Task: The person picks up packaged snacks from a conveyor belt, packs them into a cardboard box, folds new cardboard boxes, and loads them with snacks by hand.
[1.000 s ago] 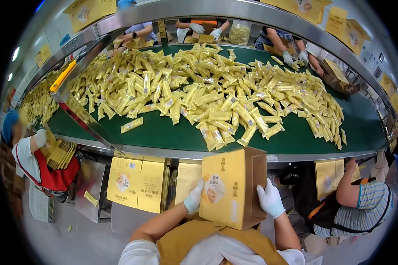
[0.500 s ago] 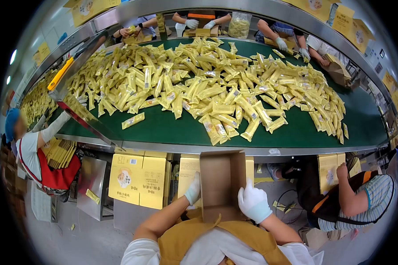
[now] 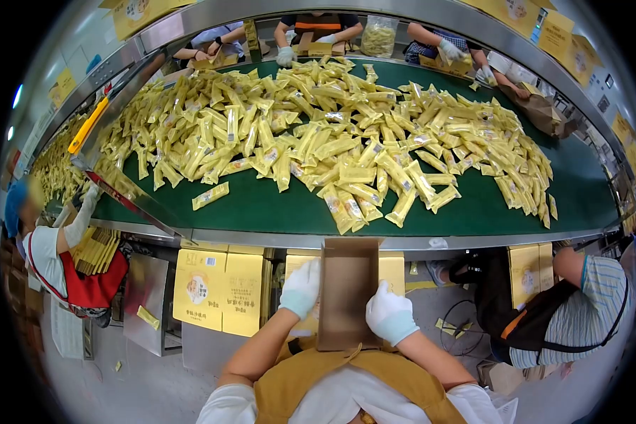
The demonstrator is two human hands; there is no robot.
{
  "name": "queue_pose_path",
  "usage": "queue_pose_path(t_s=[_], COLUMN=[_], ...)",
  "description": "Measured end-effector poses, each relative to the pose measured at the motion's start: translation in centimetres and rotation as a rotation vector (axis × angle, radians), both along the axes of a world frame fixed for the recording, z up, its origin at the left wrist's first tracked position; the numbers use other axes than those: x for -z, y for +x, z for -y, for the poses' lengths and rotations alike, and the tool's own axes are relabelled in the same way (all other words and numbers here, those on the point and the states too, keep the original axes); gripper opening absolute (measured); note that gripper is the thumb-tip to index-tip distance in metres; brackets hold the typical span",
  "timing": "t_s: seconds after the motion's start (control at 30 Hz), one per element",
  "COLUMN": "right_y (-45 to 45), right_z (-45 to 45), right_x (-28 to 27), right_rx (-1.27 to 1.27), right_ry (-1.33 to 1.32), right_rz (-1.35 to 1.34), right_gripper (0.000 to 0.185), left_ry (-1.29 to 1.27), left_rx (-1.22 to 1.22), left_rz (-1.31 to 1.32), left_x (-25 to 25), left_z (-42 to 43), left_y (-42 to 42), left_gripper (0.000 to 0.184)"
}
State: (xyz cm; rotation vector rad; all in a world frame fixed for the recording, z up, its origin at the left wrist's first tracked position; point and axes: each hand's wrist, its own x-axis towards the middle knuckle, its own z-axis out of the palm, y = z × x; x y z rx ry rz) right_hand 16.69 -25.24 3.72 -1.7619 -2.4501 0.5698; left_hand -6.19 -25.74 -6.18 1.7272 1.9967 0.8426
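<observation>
An open brown cardboard box [image 3: 348, 297] stands upright against my apron, its empty inside facing up toward the camera. White-gloved, my left hand [image 3: 301, 288] is at the box's left side with its fingers closed on the wall. My right hand [image 3: 391, 313], also gloved, grips the right wall. Beyond the box, a heap of yellow wrapped packets [image 3: 332, 141] lies on the green belt [image 3: 275, 212]. One packet [image 3: 210, 196] lies apart from the heap at its near left.
Stacks of flat yellow cartons [image 3: 222, 290] stand below the belt's metal edge [image 3: 318, 240]. A co-worker in a red apron [image 3: 95, 279] is at left, another in a striped shirt [image 3: 576, 318] at right. More people work across the belt. A yellow-handled tool [image 3: 88, 126] rests on the divider.
The box has turned from showing its printed side to showing its open inside. Both my hands have shifted around its walls. The left co-worker's arm has reached toward the belt.
</observation>
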Motion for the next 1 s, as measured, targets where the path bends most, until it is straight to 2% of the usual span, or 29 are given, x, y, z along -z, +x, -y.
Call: queue_pose_path(t_s=[0.1, 0.2, 0.23, 0.33, 0.37, 0.43, 0.47, 0.5, 0.53, 0.6, 0.63, 0.7, 0.73, 0.8, 0.87, 0.93, 1.0], right_y=[0.6, 2.1, 2.9, 5.3, 6.5, 6.4, 6.4, 7.5, 6.4, 2.9, 2.9, 3.3, 3.6, 3.3, 2.0, 0.0, -2.6], right_z=[0.0, -0.4, -0.5, -1.0, -0.8, -1.0, -0.9, 0.7, 0.4, -1.1, -3.0, -7.1, -8.9, -13.5, -17.4, -21.1, -23.9], right_x=[0.3, 0.8, 1.2, 3.2, 7.0, 8.7, 9.9, 18.9, 21.7, 18.0, 15.8, 11.3, 10.7, 8.5, 6.5, 6.5, 4.6], right_rx=[-0.001, 0.035, 0.052, 0.136, 0.217, 0.338, 0.397, 0.118, 0.179, 0.279, 0.252, 0.194, 0.15, 0.046, -0.009, 0.013, 0.07], right_ry=[0.028, -0.061, -0.109, -0.217, -0.363, -0.42, -0.45, -0.028, -0.237, -0.137, 0.026, 0.274, 0.464, 0.602, 0.494, 0.351, 0.165], right_rz=[-0.039, -0.113, -0.143, -0.73, -0.947, -0.857, -0.81, -0.49, -0.679, -0.701, -0.59, -0.453, -0.338, -0.376, -0.28, -0.255, -0.064], right_gripper=[0.034, 0.039, 0.042, 0.044, 0.043, 0.045, 0.046, 0.05, 0.052, 0.051, 0.052, 0.058, 0.058, 0.062, 0.075, 0.093, 0.1], left_ry=[-0.111, -0.415, -0.444, -0.413, -0.318, -0.119, -0.107, -0.09, -0.074, 0.171, 0.293, 0.349, 0.372, 0.441, 0.35, 0.164, 0.019], left_rx=[-0.043, 0.04, 0.111, 0.032, 0.015, -0.045, -0.104, -0.112, -0.122, -0.085, -0.068, 0.023, 0.069, 0.257, 0.389, 0.381, 0.329], left_rz=[0.07, 0.343, 0.274, 0.958, 1.043, 1.16, 0.962, 0.791, 0.619, 0.357, 0.226, 0.056, -0.029, -0.109, -0.103, -0.296, -0.429], left_x=[-7.7, -8.9, -5.2, -2.6, -2.2, -0.7, -0.1, 2.9, 5.6, 5.4, 5.1, 2.4, 0.9, -1.5, -4.0, -5.7, -5.4], left_z=[1.5, 0.7, 0.9, 2.6, 2.9, 3.1, 3.0, 2.9, 2.7, 0.5, -1.0, -3.9, -5.7, -10.4, -14.7, -18.1, -21.0], left_y=[2.0, -0.5, -2.2, -3.9, -3.6, -2.1, -1.2, 0.0, 1.0, 1.4, 1.3, -1.5, -2.8, -4.1, -3.2, -1.5, -0.7], left_gripper=[0.044, 0.048, 0.048, 0.043, 0.043, 0.049, 0.048, 0.049, 0.051, 0.05, 0.05, 0.051, 0.051, 0.061, 0.074, 0.092, 0.099])
